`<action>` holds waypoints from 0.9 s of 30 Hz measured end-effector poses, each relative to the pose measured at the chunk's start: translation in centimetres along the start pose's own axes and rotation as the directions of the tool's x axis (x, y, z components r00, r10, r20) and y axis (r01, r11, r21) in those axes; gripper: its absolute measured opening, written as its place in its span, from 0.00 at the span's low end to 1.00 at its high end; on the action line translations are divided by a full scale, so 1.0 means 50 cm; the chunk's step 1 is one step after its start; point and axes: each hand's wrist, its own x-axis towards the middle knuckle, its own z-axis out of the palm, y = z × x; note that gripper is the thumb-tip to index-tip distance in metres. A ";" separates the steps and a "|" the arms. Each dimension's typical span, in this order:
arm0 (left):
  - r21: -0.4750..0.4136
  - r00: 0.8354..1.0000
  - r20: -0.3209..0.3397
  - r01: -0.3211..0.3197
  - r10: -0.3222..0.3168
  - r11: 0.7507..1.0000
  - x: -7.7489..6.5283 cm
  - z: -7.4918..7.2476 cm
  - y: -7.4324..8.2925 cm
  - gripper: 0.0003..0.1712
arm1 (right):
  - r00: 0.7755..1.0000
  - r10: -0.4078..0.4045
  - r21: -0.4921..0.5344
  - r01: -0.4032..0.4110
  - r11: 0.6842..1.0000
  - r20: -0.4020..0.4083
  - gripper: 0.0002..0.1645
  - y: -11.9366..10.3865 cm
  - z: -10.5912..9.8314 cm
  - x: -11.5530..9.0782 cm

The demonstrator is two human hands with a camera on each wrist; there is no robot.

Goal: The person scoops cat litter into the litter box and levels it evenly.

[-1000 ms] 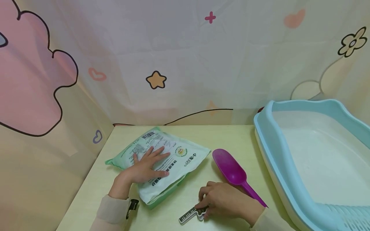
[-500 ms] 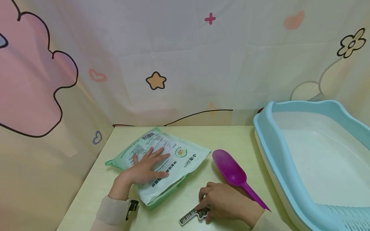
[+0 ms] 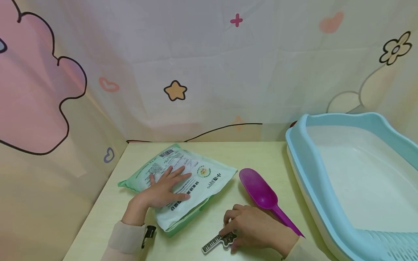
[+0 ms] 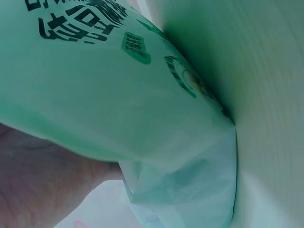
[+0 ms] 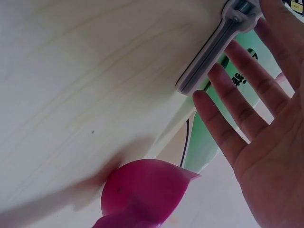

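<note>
A green and white bag of cat litter (image 3: 209, 179) lies on the table's left half. Spread across its top is my left hand (image 3: 164, 190), fingers straight and palm down. The left wrist view shows the green side of the bag (image 4: 109, 99) bulging close to the tabletop. My right hand (image 3: 254, 226) pinches a small clip (image 3: 211, 244) patterned like a piano keyboard, low over the table in front of the bag. In the right wrist view the fingertips reach the clip's grey edge (image 5: 206, 59), its rear end partly hidden by the hand.
A purple scoop (image 3: 261, 192) lies just beyond my right hand, its handle running behind the wrist. A large light-blue litter box (image 3: 321, 181) fills the right side. A patterned curtain (image 3: 209, 65) closes off the back and left.
</note>
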 end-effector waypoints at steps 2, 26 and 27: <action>-0.003 1.000 0.000 0.001 -0.001 1.000 -0.001 0.000 0.000 0.45 | 1.000 0.002 0.006 -0.002 1.000 -0.005 0.27 0.000 0.001 0.001; 0.014 1.000 -0.010 0.009 -0.009 1.000 0.001 0.003 0.001 0.46 | 0.999 0.017 -0.006 -0.018 1.000 -0.036 0.25 -0.001 -0.007 -0.013; 0.017 1.000 -0.013 0.013 -0.013 1.000 0.000 0.002 0.003 0.46 | 0.999 0.019 -0.008 -0.019 1.000 -0.042 0.25 -0.001 -0.008 -0.014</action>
